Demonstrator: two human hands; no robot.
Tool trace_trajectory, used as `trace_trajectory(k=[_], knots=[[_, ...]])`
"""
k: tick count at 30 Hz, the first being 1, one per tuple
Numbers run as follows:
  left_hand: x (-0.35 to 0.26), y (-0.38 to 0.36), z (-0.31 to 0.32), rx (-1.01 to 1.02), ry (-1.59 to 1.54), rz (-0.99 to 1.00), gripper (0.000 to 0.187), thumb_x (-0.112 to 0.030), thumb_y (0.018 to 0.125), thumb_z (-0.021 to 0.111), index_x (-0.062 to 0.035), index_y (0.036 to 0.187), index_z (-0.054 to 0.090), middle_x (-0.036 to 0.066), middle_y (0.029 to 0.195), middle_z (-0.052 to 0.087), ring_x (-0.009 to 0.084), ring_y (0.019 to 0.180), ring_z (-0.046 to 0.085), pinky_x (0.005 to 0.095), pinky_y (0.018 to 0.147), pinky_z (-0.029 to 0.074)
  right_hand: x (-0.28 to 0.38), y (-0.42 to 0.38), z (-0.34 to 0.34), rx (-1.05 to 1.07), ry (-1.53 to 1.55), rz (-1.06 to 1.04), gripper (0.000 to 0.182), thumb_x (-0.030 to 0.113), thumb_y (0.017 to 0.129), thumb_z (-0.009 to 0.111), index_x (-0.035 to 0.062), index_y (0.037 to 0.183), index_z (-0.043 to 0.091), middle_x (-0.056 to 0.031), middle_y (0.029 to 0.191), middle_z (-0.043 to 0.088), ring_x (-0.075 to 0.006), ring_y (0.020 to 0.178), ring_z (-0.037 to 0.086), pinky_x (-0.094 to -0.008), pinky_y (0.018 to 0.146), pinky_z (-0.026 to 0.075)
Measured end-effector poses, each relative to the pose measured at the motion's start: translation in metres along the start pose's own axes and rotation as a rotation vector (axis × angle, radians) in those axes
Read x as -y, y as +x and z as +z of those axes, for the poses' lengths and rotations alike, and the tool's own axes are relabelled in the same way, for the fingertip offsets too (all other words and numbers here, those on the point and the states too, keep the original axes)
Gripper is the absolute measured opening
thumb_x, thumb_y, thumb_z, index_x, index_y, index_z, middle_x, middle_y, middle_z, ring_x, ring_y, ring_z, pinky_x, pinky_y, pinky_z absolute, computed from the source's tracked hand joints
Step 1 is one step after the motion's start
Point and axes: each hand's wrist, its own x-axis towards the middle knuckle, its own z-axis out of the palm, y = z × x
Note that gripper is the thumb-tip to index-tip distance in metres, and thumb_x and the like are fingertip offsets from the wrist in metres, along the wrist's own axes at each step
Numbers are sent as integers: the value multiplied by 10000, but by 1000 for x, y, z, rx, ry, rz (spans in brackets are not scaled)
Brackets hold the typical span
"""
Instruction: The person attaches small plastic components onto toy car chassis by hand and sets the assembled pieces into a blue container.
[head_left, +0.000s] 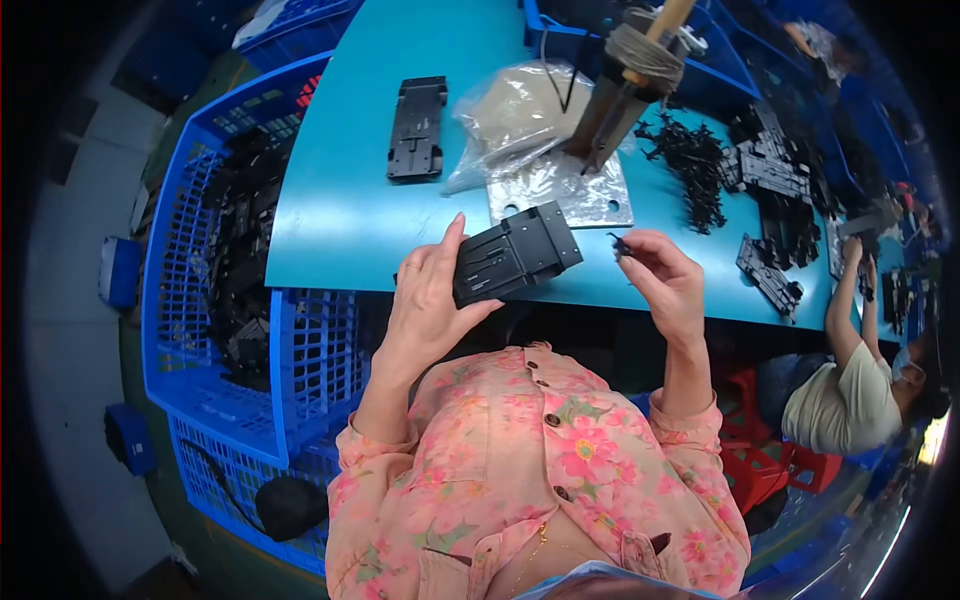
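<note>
My left hand (428,295) grips a black plastic chassis-like part (515,253) by its left end, tilted above the table's near edge. Between the thumb and fingertips of my right hand (665,280) is a small black plastic piece (622,246), just right of the chassis-like part and apart from it. Behind them, a metal plate (607,190) lies on the table beneath a tool post (610,115) with a wooden handle. Another black chassis-like part (417,130) rests flat farther back on the left.
A blue crate (165,300) full of black parts stands left of the teal table (330,225). A clear plastic bag (520,115) lies beside the post. Small black pieces (695,165) and more chassis parts (770,165) are heaped to the right. A co-worker (850,390) sits at far right.
</note>
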Motion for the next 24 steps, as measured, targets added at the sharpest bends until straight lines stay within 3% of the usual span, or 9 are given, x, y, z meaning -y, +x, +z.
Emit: trace_trajectory(k=[5,8,12,16,18,20,22,24], knots=[[-4,-1,6,-19,-19,51,964,-167,575,793,-39,1360,249,143,1140,533,301,1023,470,380,900,359,-17,12,9,24,-95,-49,180,44,778,636,-9,948,609,-132,1173,520,-102,826,552,-216,712,441],[-8,2,10,-46,-47,109,942,-171,570,795,-34,1347,279,141,1143,530,302,1018,469,384,902,357,-12,11,13,109,164,243,187,52,770,647,-10,943,612,-136,1189,504,-92,783,553,-210,696,435],[-7,8,8,-110,18,254,910,-183,566,797,-35,1327,321,134,1163,519,305,1007,466,400,906,354,-18,9,18,165,268,339,190,12,792,618,-31,974,587,-49,919,601,-75,764,535,-197,675,427],[-19,12,-1,-288,107,350,700,-175,622,755,-29,1227,434,148,1146,527,316,1070,467,406,948,347,-24,5,21,37,320,294,188,33,796,628,-23,972,595,-29,837,607,-75,749,545,-202,674,436],[-21,4,-4,-303,-212,507,424,-148,669,691,-16,1052,563,150,1003,596,317,991,541,409,905,398,-34,1,18,-44,334,275,194,27,801,620,-22,985,588,-36,849,607,-82,749,551,-205,674,439],[-18,-3,0,79,-550,354,172,-122,689,675,-18,817,624,117,753,611,273,752,601,345,731,472,-41,-5,15,-100,456,293,198,13,808,600,-22,1002,576,-42,864,607,-89,754,559,-211,676,446],[-7,-11,22,439,-629,-72,162,-127,754,628,-23,878,614,94,804,618,227,790,599,325,723,458,-42,-10,16,-136,551,304,199,-2,816,578,-21,1014,565,-48,883,606,-95,762,566,-217,680,453],[10,-14,52,305,-878,-314,217,-134,806,581,-21,991,571,84,926,606,196,877,576,325,769,448,-40,-18,22,-166,627,312,197,-18,824,554,-22,1021,556,-54,905,605,-101,772,573,-223,686,459]])
